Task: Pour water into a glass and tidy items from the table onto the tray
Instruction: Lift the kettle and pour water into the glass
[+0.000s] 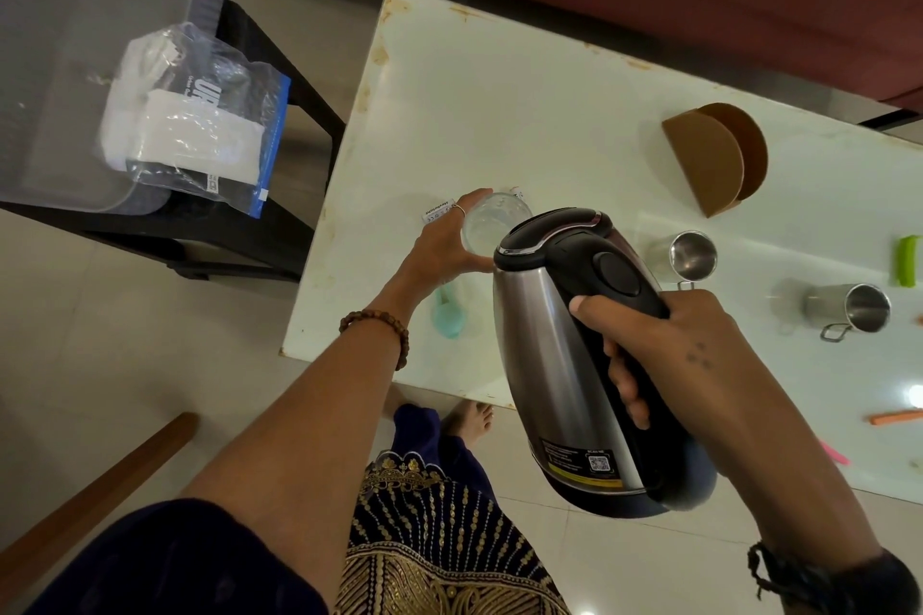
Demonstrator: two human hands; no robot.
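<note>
My right hand (659, 355) grips the black handle of a steel electric kettle (544, 355), tilted forward with its lid end over a clear glass (487, 227). The glass stands on the white table (499, 105) near its left edge, and my left hand (444, 240) wraps around its left side. The kettle's spout and any stream of water are hidden behind its lid. Two steel cups lie on the table to the right, one (692, 255) near the kettle, another (856, 312) farther right.
A brown napkin holder (714, 157) stands at the back. A teal item (444, 315) lies under my left wrist. Green (909, 260), orange (894, 417) and pink (834, 453) items lie at the right edge. A clear tray (75, 65) with a plastic bag (200, 125) sits on a black stand, left.
</note>
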